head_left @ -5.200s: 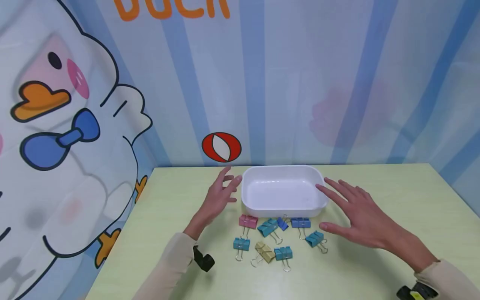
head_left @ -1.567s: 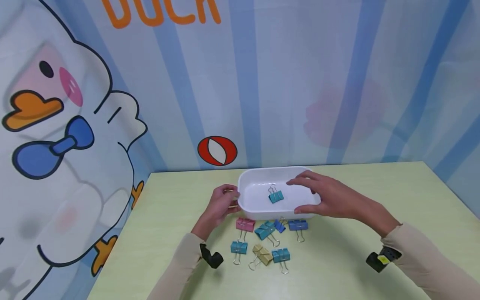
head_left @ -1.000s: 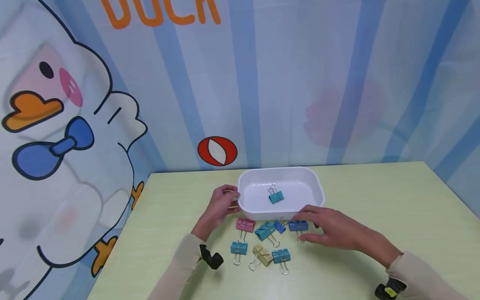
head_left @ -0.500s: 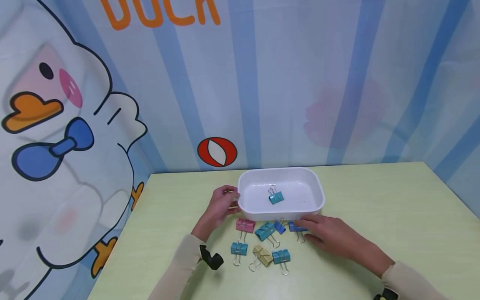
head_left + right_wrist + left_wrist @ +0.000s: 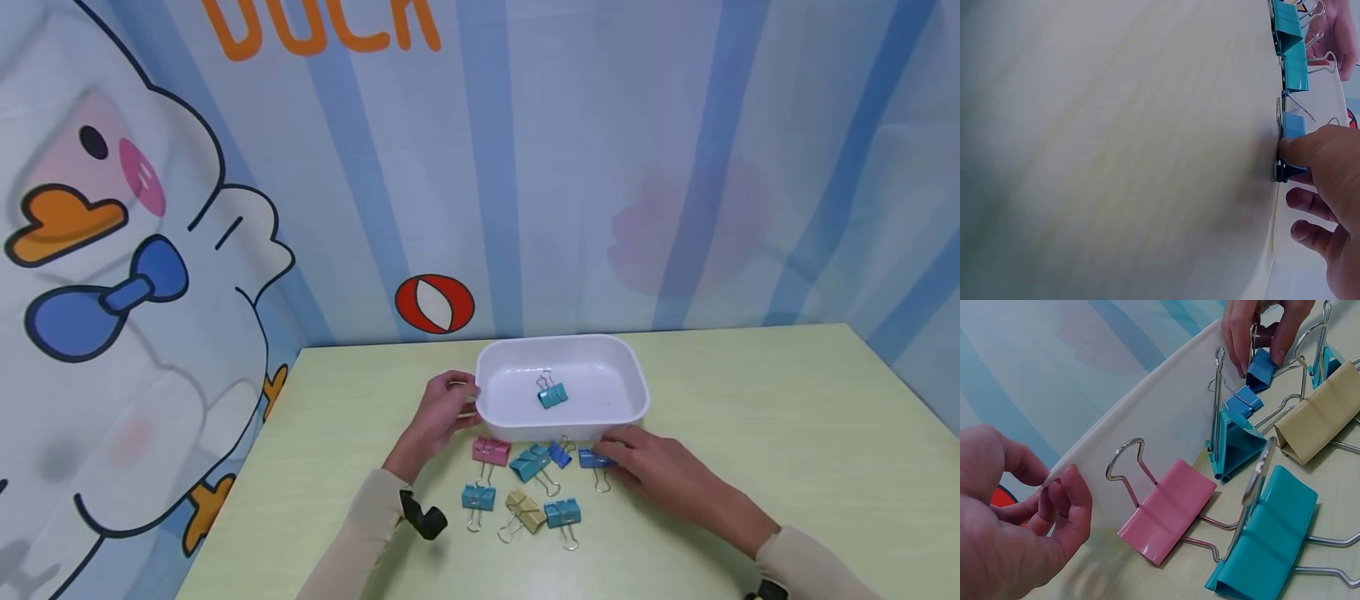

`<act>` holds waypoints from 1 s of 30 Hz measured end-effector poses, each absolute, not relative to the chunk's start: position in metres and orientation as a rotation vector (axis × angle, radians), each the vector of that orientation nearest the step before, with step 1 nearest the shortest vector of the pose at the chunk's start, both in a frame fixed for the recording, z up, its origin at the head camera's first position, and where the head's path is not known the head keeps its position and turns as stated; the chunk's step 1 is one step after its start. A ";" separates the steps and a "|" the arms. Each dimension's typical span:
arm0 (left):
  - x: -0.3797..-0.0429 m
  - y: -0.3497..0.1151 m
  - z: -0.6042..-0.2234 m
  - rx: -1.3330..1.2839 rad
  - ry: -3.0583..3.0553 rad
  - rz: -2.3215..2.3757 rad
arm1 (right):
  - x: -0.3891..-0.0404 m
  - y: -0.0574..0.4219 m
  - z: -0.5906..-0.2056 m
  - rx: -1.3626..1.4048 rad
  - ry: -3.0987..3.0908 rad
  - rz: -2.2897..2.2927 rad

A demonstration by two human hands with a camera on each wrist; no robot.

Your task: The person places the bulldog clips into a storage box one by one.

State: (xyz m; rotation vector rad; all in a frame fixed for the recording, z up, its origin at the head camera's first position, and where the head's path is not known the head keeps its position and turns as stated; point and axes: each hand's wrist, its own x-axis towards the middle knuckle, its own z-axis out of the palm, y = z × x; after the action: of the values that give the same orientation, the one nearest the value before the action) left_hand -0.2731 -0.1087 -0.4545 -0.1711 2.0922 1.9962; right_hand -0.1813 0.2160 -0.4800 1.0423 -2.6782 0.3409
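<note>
My left hand (image 5: 442, 410) pinches the left end of a white plastic tray (image 5: 562, 433) between thumb and fingers. At the tray's front right corner, my right hand (image 5: 667, 471) pinches a blue binder clip (image 5: 594, 458) on the table. The thumb lies on the clip's side in the right wrist view; the hand hides part of the clip. One teal binder clip (image 5: 553, 395) lies inside the tray. In front of it are a pink clip (image 5: 491, 451), a teal clip (image 5: 531, 462) and a small blue clip (image 5: 559, 453).
Nearer the front of the pale wooden table (image 5: 300, 500) lie a teal clip (image 5: 477, 497), a yellow clip (image 5: 526, 511) and another teal clip (image 5: 562, 512). A printed curtain (image 5: 555, 208) hangs behind the table's back edge.
A teal clip went from the table's right into the tray. My left hand came to the tray's left end. My right hand left the tray, moved down and took hold of the blue clip.
</note>
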 end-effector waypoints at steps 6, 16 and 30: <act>-0.273 -0.108 -0.455 -0.167 2.090 1.997 | -0.180 0.217 -0.481 1.060 -2.659 0.326; -0.272 -0.107 -0.455 -0.181 2.098 1.995 | -0.177 0.218 -0.467 1.100 -2.615 0.276; -0.274 -0.108 -0.455 -0.180 2.095 1.991 | -0.190 0.215 -0.398 1.092 -2.516 0.246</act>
State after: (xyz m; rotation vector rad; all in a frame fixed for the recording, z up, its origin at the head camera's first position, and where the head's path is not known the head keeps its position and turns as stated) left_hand -0.2743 -0.1078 -0.4550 -0.1800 2.0952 1.9913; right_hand -0.1895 0.2153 -0.3984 1.0921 -2.5156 0.2464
